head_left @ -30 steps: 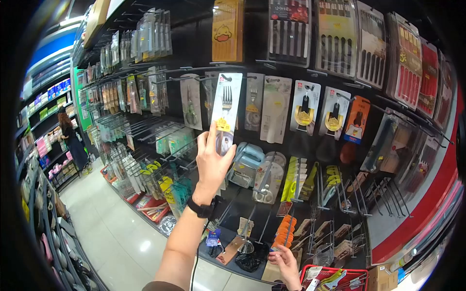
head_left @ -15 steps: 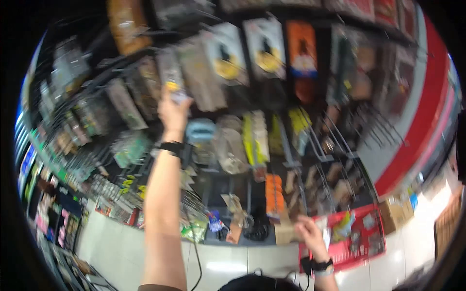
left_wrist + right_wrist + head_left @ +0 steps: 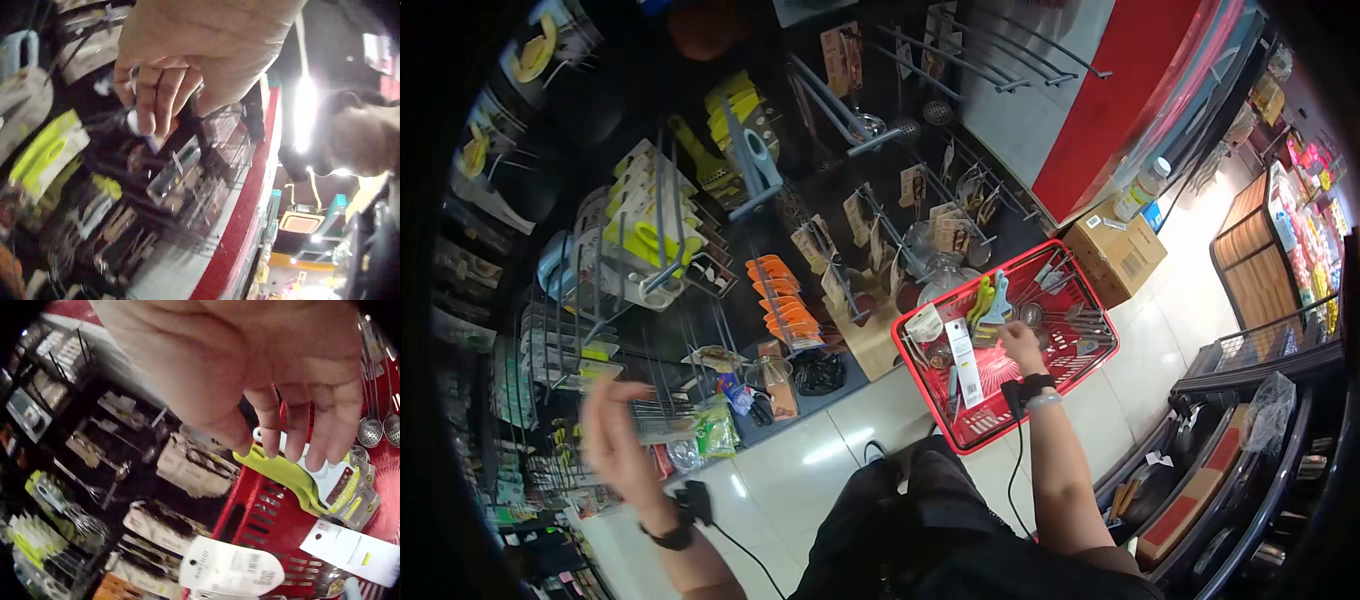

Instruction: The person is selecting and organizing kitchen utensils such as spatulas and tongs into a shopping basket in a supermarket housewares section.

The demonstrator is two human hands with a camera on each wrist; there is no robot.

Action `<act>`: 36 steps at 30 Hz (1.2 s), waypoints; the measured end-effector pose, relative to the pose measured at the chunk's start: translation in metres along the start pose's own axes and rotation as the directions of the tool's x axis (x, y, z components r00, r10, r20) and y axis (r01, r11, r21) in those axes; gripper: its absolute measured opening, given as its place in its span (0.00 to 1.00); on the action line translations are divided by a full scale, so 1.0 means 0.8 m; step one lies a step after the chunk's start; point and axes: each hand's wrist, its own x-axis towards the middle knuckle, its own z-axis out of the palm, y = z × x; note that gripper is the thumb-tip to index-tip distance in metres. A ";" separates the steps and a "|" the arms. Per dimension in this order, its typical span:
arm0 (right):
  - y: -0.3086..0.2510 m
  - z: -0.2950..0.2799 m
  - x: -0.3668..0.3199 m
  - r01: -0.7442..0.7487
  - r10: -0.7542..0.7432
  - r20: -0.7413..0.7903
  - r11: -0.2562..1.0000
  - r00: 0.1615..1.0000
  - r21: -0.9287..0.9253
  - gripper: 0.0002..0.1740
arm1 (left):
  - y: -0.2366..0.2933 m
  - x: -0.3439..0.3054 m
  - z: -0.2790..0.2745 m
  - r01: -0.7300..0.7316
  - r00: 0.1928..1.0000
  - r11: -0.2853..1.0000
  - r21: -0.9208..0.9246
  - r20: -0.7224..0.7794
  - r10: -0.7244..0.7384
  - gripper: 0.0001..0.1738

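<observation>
My left hand (image 3: 615, 440), blurred by motion, hangs in front of the display rack with fingers loosely bent and nothing held. In the left wrist view its fingers overlap the hanging goods. My right hand (image 3: 1022, 345) is over the red shopping basket (image 3: 998, 375), fingers relaxed. In the right wrist view its fingertips overlap a light blue handled tool (image 3: 326, 478) and a yellow-green one (image 3: 278, 475), both with cards. Beside them in the basket lie a long white packaging card (image 3: 963, 362) and a rounded white tag (image 3: 924, 322). Slotted metal spoons (image 3: 370, 432) are at the basket's far side.
Long metal hooks (image 3: 830, 100) stick out from the rack, carrying kitchen tools. Orange packs (image 3: 785, 300) hang low beside the basket. A cardboard box (image 3: 1115, 245) with a bottle (image 3: 1142, 190) on it stands behind. A shelf with pans (image 3: 1165, 470) borders the right.
The view has swung down and right to the basket. My left hand, which held a packaged fork at the rack, has let go and come down. My right hand is now over the basket.
</observation>
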 end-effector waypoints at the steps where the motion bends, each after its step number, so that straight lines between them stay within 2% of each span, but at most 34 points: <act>1: 0.019 0.018 0.015 0.013 -0.008 0.043 0.994 0.999 -0.112 0.20 | -0.009 -0.020 0.025 0.190 0.976 0.975 -0.116 0.128 -0.175 0.14; 2: 0.017 0.026 0.017 0.011 -0.005 0.052 0.993 0.999 -0.115 0.20 | -0.026 -0.042 0.048 0.203 0.961 0.968 -0.147 0.221 -0.167 0.14; 3: 0.008 0.035 0.017 -0.091 0.115 0.160 0.985 0.981 -0.147 0.22 | -0.023 -0.058 0.066 0.290 0.925 0.955 -0.063 0.276 -0.263 0.13; 4: 0.003 0.043 0.020 -0.186 0.232 0.261 0.964 0.937 -0.190 0.24 | -0.024 -0.073 0.082 0.247 0.911 0.969 0.007 0.340 -0.235 0.12; 5: 0.018 0.059 0.030 -0.183 0.231 0.267 0.964 0.936 -0.193 0.24 | -0.026 -0.090 0.095 0.284 0.872 0.958 0.037 0.406 -0.274 0.12; 6: 0.033 0.076 0.035 -0.239 0.314 0.337 0.939 0.888 -0.246 0.26 | -0.025 -0.104 0.104 0.317 0.827 0.946 0.069 0.468 -0.311 0.12; 7: 0.048 0.091 0.039 -0.288 0.395 0.401 0.909 0.827 -0.302 0.28 | -0.022 -0.111 0.111 0.320 0.828 0.945 0.073 0.464 -0.316 0.12; 9: 0.055 0.108 0.033 -0.069 0.268 0.541 0.931 0.797 -0.359 0.32 | -0.016 -0.127 0.118 0.291 0.764 0.955 0.056 0.587 -0.267 0.12; 11: 0.051 0.139 0.034 0.160 0.219 0.577 0.830 0.787 -0.534 0.36 | -0.015 -0.140 0.123 0.347 0.732 0.935 0.078 0.601 -0.322 0.12; 12: 0.048 0.150 0.033 0.138 0.243 0.575 0.831 0.781 -0.538 0.36 | -0.014 -0.145 0.124 0.399 0.696 0.912 0.092 0.618 -0.367 0.12; 14: 0.031 0.160 0.034 0.121 0.260 0.577 0.834 0.774 -0.539 0.36 | -0.015 -0.154 0.127 0.408 0.695 0.906 0.108 0.606 -0.386 0.12; 16: 0.024 0.172 0.035 -0.008 0.360 0.417 0.765 0.835 -0.644 0.34 | -0.016 -0.160 0.131 0.426 0.696 0.898 0.113 0.593 -0.405 0.13; 17: 0.024 0.175 0.039 -0.003 0.357 0.423 0.767 0.832 -0.641 0.34 | -0.016 -0.163 0.133 0.426 0.696 0.897 0.120 0.590 -0.410 0.13; 19: 0.019 0.178 0.050 -0.180 0.409 0.344 0.824 0.845 -0.537 0.28 | -0.015 -0.167 0.136 0.421 0.689 0.898 0.125 0.600 -0.406 0.13; 20: 0.016 0.175 0.051 -0.039 0.344 0.417 0.808 0.841 -0.588 0.25 | -0.015 -0.170 0.137 0.430 0.687 0.894 0.129 0.596 -0.416 0.12; 21: 0.011 0.177 0.050 -0.037 0.344 0.421 0.809 0.839 -0.586 0.25 | -0.015 -0.171 0.139 0.430 0.686 0.893 0.133 0.595 -0.419 0.12; 24: 0.016 0.187 0.047 0.296 0.123 0.510 0.690 0.851 -0.660 0.22 | -0.017 -0.175 0.142 0.433 0.667 0.890 0.141 0.614 -0.422 0.13; 25: 0.021 0.192 0.046 0.295 0.127 0.511 0.689 0.850 -0.662 0.22 | -0.016 -0.175 0.142 0.436 0.665 0.889 0.141 0.615 -0.424 0.13; 27: 0.025 0.203 0.049 0.494 0.080 0.633 0.553 0.770 -0.671 0.20 | -0.015 -0.171 0.146 0.403 0.636 0.900 0.165 0.656 -0.406 0.13; 28: 0.025 0.208 0.052 0.395 0.117 0.588 0.634 0.800 -0.665 0.19 | -0.016 -0.170 0.148 0.401 0.639 0.902 0.160 0.657 -0.401 0.13; 29: 0.027 0.208 0.055 0.393 0.115 0.582 0.631 0.805 -0.669 0.19 | -0.017 -0.169 0.152 0.382 0.624 0.911 0.157 0.683 -0.380 0.13; 31: 0.032 0.203 0.056 0.155 0.182 0.445 0.769 0.877 -0.620 0.19 | -0.019 -0.168 0.157 0.361 0.610 0.921 0.145 0.711 -0.350 0.14; 32: 0.022 0.188 0.056 0.174 0.179 0.464 0.764 0.868 -0.621 0.19 | -0.020 -0.167 0.160 0.324 0.600 0.937 0.132 0.737 -0.311 0.15; 33: 0.014 0.172 0.049 -0.025 0.248 0.350 0.845 0.903 -0.534 0.20 | -0.021 -0.166 0.162 0.288 0.587 0.950 0.117 0.763 -0.272 0.15; 36: -0.001 0.133 0.044 -0.091 0.302 0.310 0.833 0.902 -0.546 0.19 | -0.027 -0.167 0.167 0.209 0.558 0.973 0.096 0.806 -0.200 0.17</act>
